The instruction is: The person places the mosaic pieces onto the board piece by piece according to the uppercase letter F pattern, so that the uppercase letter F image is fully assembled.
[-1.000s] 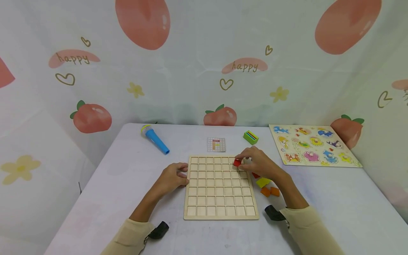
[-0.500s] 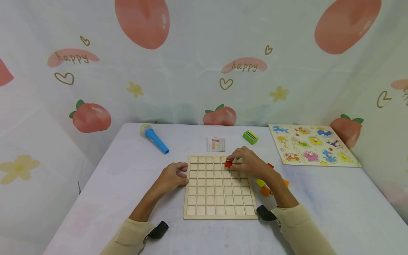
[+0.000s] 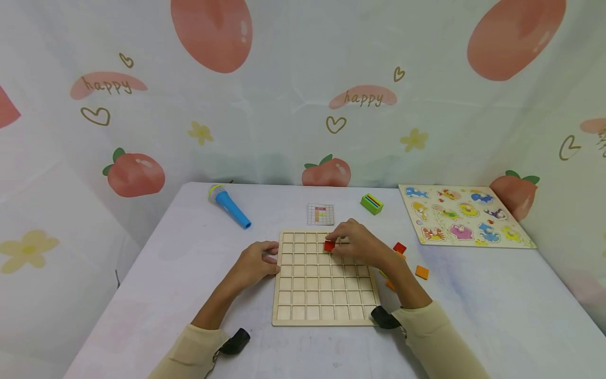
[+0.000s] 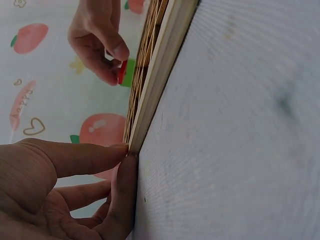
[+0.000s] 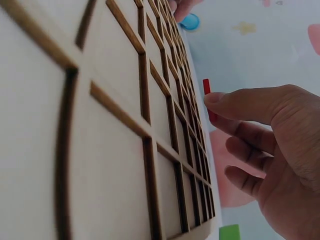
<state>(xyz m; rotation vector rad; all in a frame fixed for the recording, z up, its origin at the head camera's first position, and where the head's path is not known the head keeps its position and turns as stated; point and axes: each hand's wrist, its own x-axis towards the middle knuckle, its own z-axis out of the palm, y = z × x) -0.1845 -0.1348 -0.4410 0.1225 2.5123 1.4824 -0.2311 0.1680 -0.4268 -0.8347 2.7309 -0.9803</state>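
Note:
A square wooden grid board (image 3: 312, 285) lies on the table in front of me. My right hand (image 3: 361, 246) pinches a small red square tile (image 3: 329, 246) between thumb and fingertips over the far rows of the grid, right of its middle. The right wrist view shows the red tile (image 5: 206, 86) edge-on, above the board's surface. At the board's left side my left hand (image 3: 253, 267) grips the rim; in the left wrist view its thumb (image 4: 95, 156) meets the rim's upper edge and a finger lies along the side. Every visible cell of the board is bare wood.
Right of the board lie another red tile (image 3: 400, 247) and orange tiles (image 3: 422, 272), some partly behind the right forearm. Beyond the board are a small printed grid card (image 3: 320, 215), a green striped block (image 3: 372, 204), a blue toy microphone (image 3: 231, 207) and an animal puzzle board (image 3: 466, 216).
My right hand has carried the red tile leftward over the board's far rows, uncovering tiles on the right. The left hand and board have stayed in place.

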